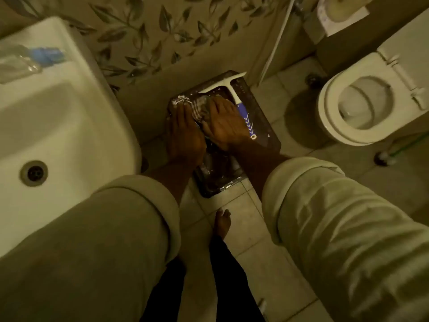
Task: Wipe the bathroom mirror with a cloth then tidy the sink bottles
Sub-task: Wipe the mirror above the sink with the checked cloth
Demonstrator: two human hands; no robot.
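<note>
You stand bent over the floor point(250, 231) between the sink point(69, 126) on your left and the toilet point(357, 108) on your right, because what you need sits low, in a dark tray point(262, 126) against the wall. The mirror is out of view, so the wiping looks not yet begun; this reads as fetching the cloth. A squeegee point(234, 94) lies across the tray's far side, just beside your right hand point(226, 126), apparently parked there with the cleaning kit. Both hands press down on the cloth point(199, 107) in the tray: your left hand point(183, 133) lies flat with fingers extended over it, the right likewise spread, neither visibly closed around it. Something bottle-like point(39, 55), blurred, lies on the sink's rim, well apart.
</note>
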